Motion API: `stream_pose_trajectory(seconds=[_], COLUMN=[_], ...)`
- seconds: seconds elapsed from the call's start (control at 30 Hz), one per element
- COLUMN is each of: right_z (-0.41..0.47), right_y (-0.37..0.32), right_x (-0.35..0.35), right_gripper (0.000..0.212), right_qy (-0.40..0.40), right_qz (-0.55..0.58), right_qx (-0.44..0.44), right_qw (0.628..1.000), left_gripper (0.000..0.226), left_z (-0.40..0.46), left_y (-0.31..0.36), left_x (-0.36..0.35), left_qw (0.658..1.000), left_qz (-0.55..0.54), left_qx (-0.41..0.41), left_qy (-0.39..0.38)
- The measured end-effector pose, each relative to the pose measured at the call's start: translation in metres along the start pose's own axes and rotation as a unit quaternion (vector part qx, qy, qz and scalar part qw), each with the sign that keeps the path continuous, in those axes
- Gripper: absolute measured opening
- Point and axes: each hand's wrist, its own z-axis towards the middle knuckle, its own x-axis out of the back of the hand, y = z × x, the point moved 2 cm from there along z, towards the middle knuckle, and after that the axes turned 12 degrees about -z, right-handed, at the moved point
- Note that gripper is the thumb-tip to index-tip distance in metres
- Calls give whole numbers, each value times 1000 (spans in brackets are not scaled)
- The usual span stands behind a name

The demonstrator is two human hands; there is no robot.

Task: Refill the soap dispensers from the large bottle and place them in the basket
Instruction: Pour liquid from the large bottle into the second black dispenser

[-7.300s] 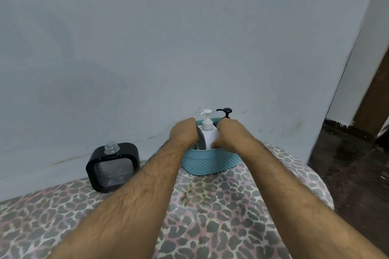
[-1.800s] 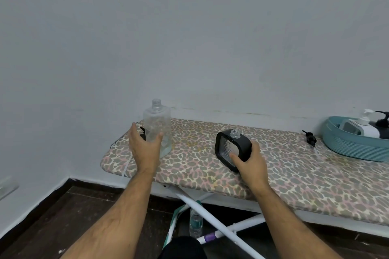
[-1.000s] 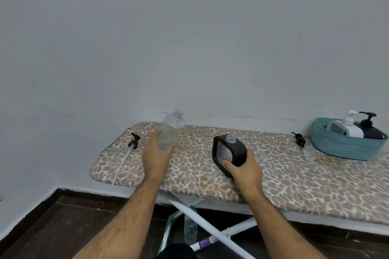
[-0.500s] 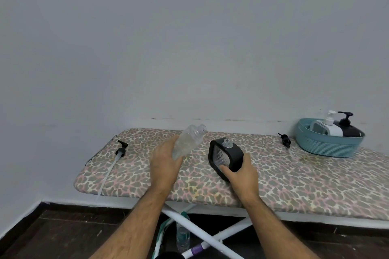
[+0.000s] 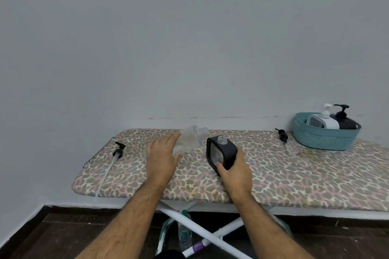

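Observation:
My left hand [image 5: 161, 160] grips the large clear bottle [image 5: 190, 137], tipped almost level with its open mouth pointing right toward a black square dispenser [image 5: 222, 151]. That dispenser stands on the leopard-print ironing board [image 5: 294, 172] with its neck uncapped, and my right hand [image 5: 236, 169] holds its lower right side. The bottle's mouth is just left of and above the dispenser's neck. At the far right a teal basket [image 5: 324, 139] contains a white dispenser [image 5: 322, 120] and a black one [image 5: 344, 121], both with pumps on.
A black pump with a long tube [image 5: 117, 152] lies near the board's left end. A second black pump [image 5: 281, 133] lies beside the basket. The wall runs close behind the board. Under the board are white crossed legs and a small water bottle [image 5: 185, 234].
My left hand lifted the large bottle off the board and has tipped it further, from slanted to almost level, bringing its mouth close to the black dispenser held by my right hand.

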Motion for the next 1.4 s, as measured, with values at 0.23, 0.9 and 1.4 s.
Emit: stream_pose_trajectory(seconds=[0.23, 0.9, 1.4], right_z=[5, 5, 6], right_y=[7, 12, 13], right_x=[-10, -13, -16], right_gripper=[94, 88, 87], right_qy=[0, 12, 7], right_qz=[-65, -75, -72], right_qx=[-2, 4, -5], right_qw=[998, 997, 997], left_gripper=[70, 75, 78], left_z=[9, 18, 23], left_y=[7, 22, 25], left_x=[-1, -9, -7], left_qw=[999, 993, 989], left_qz=[46, 93, 115], left_qx=[-26, -58, -76], left_qy=[-11, -45, -45])
